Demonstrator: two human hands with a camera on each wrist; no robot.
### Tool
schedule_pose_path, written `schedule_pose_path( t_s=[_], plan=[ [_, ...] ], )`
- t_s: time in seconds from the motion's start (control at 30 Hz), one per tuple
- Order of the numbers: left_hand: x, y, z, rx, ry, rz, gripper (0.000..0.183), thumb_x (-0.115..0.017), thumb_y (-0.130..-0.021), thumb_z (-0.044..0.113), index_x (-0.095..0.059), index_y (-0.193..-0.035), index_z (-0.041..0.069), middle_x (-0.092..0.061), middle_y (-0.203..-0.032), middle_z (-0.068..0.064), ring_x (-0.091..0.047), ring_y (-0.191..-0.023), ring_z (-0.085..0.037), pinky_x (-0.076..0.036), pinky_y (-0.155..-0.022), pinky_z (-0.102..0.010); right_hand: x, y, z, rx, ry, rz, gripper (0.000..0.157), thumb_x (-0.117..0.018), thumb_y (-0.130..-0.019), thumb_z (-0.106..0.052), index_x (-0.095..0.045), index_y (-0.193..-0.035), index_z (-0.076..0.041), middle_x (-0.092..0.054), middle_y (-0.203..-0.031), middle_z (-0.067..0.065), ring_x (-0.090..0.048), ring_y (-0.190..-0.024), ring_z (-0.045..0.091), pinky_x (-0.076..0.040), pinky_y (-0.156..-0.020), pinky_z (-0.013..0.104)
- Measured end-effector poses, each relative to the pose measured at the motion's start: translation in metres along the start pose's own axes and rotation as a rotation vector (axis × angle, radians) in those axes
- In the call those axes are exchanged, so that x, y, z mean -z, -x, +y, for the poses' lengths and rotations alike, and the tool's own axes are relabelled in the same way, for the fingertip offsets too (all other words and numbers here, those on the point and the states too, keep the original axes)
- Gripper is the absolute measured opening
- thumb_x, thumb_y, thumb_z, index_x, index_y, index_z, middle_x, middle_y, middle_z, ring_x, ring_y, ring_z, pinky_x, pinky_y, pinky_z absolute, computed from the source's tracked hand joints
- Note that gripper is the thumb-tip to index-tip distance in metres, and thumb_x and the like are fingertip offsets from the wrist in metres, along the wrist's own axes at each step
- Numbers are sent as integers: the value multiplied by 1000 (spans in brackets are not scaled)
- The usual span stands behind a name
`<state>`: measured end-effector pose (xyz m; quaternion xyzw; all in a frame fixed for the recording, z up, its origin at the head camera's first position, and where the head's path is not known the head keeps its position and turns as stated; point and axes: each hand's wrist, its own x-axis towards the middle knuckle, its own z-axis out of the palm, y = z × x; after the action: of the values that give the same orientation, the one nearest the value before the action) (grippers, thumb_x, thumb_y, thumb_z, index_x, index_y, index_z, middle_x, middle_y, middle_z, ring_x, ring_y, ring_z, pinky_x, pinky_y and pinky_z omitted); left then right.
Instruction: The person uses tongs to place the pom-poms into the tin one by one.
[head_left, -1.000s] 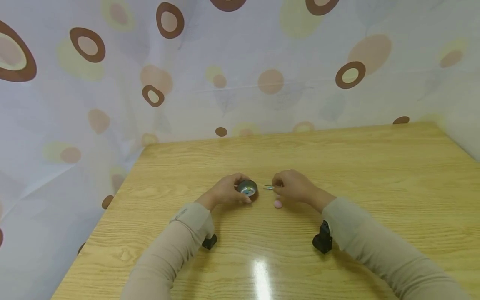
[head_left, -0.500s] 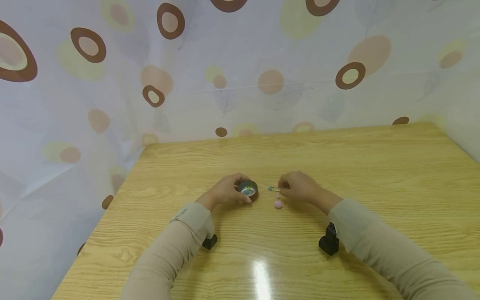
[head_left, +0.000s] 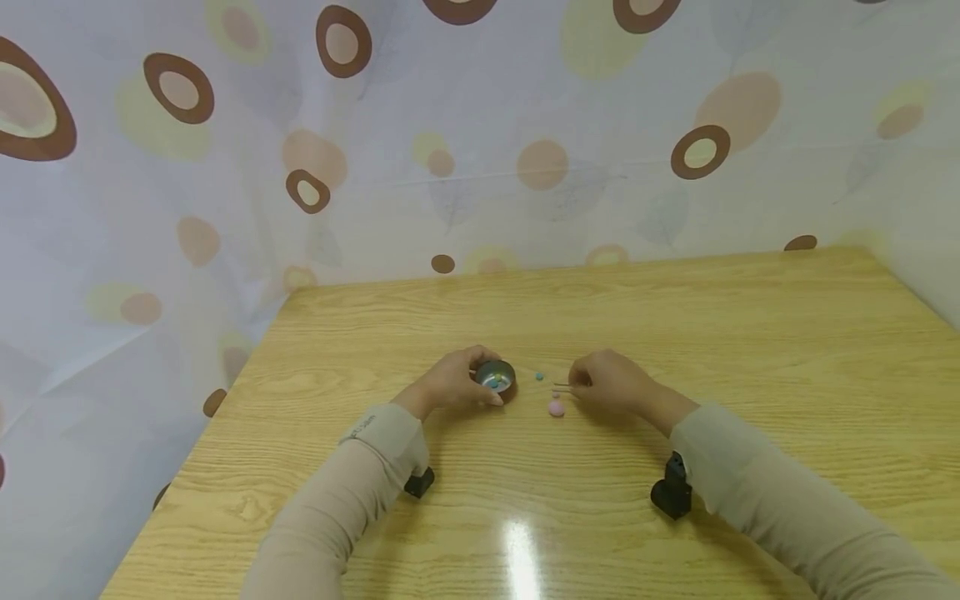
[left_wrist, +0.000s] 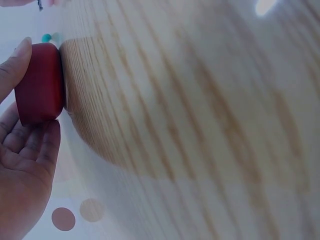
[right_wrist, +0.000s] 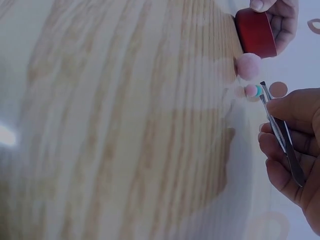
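My left hand (head_left: pixel 453 380) grips a small round tin (head_left: pixel 504 397) on the table, thumb on the near side and fingers behind. The tin is red outside (left_wrist: pixel 40 85) and silvery inside, with small coloured bits in it. In my right hand (head_left: pixel 611 382) I pinch metal tweezers (right_wrist: pixel 280 131), their tips apart and pointing left toward the tin. Nothing shows between the tips in the head view. A small teal pom-pom (head_left: pixel 539 377) lies between tin and tweezers. Close below the tips are a small pink pom-pom (head_left: pixel 555 394) and a larger pink pom-pom (head_left: pixel 556 408).
The wooden table (head_left: pixel 712 325) stretches out around both hands. A patterned cloth (head_left: pixel 480 142) hangs behind it and along the left side. Black wrist cameras (head_left: pixel 672 492) sit under both sleeves, low over the tabletop.
My right hand with the tweezers has drawn back to the right and slightly nearer. The tips have come away from the teal pom-pom and uncovered the small pink one. The left hand is still.
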<state>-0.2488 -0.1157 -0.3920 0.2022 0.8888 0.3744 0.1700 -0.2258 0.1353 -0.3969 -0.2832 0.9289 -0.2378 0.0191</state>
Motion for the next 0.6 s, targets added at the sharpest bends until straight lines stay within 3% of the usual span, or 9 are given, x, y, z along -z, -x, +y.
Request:
schedule_pose_path(
  t_s=[0.6],
  plan=[
    [0,0,0,-12,-3,4,55,-75,-67,20,-48,-114,10,-50,-106,-2,-48,-99,-19,-41,-82,-29,-2,4,1,-12,-13,-27,5,-57,-78,-6,-62,-77,-7,-59,-75,0,-52,-67,12,-45,-61,31]
  ],
)
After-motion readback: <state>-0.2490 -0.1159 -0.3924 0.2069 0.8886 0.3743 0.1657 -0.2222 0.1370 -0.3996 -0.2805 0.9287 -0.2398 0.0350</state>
